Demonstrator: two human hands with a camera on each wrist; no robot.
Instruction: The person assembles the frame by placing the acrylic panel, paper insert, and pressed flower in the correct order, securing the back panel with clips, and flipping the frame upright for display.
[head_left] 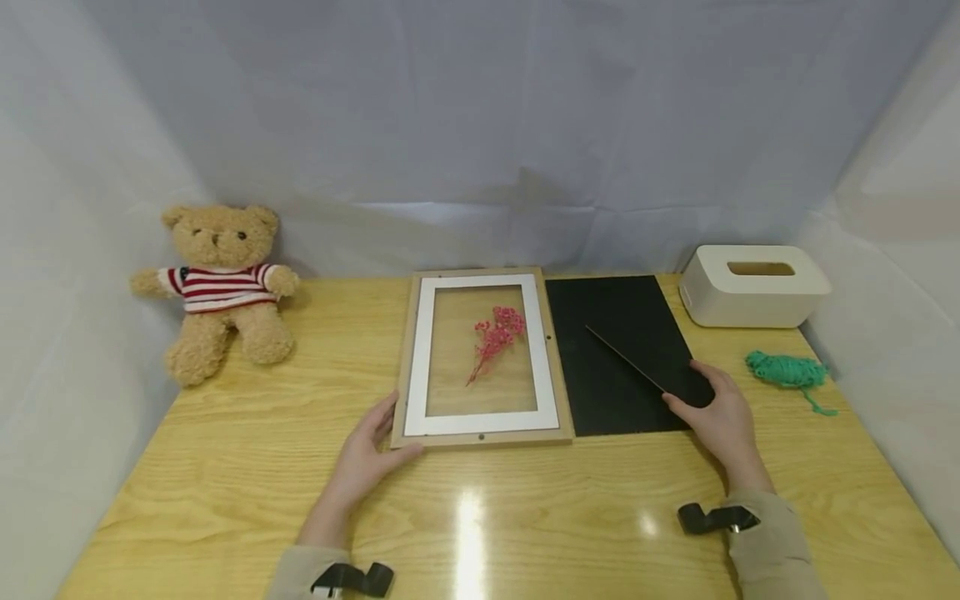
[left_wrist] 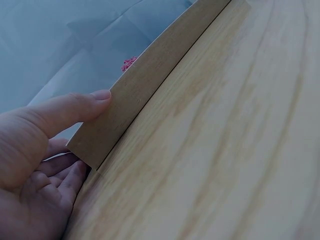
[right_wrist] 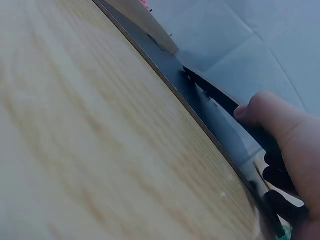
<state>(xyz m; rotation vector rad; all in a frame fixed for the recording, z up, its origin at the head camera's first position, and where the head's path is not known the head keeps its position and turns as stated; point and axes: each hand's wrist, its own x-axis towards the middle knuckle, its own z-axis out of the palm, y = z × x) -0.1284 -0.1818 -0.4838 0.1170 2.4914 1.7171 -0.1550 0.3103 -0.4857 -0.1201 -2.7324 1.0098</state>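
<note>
Head and wrist views show the left hand [head_left: 367, 457] gripping the wooden frame [head_left: 450, 442] by its near-left corner while, right of that frame, the right hand [head_left: 722, 423] pinches a raised flap [right_wrist: 224, 98] on the black board [head_left: 600, 387].

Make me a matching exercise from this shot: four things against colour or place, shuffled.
Things:
1. frame
2. board
3. bear
4. yarn

Colour or place:
A. green, on the near side of the box
B. wooden, near left corner in the left grip
C. in a striped top, at the table's far left
D. black, just right of the wooden item

Pairs: 1-B, 2-D, 3-C, 4-A
</note>
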